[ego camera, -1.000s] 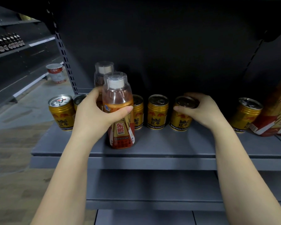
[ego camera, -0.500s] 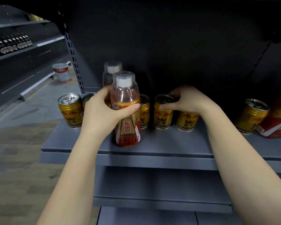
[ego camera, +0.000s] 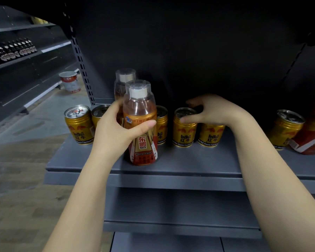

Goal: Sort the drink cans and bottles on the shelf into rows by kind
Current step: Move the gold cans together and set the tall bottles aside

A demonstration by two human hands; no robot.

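On the far left of the shelf (ego camera: pixel 198 159) one gold can (ego camera: pixel 78 125) stands alone near the edge, and a second can (ego camera: pixel 99 113) is just behind the left hand, partly hidden. Neither has moved in the last second.

The left hand (ego camera: pixel 115 131) holds the front bottle (ego camera: pixel 141 124) as before: its fingers are curled round the back of the body and the thumb presses across the label. The bottle stands upright on the shelf, near the front edge, directly in front of the rear bottle (ego camera: pixel 123 82). It has not changed its place among the cans, so I judge the bottle row is being steadied, not built further.

The change is on the right side. A second ago the right hand (ego camera: pixel 215 111) gripped a can further to the right; now it is above the middle can (ego camera: pixel 185 127), with the thumb touching the rim and the other fingers spread loosely behind, gripping nothing. The can next to it (ego camera: pixel 210 134) now stands just beside the middle can, under the wrist. It seems this can was pushed to the left and released, so the can row is closing up.

One more can (ego camera: pixel 285 128) stands well apart at the right, touching a red package (ego camera: pixel 309 140). Probably it must join the row next.
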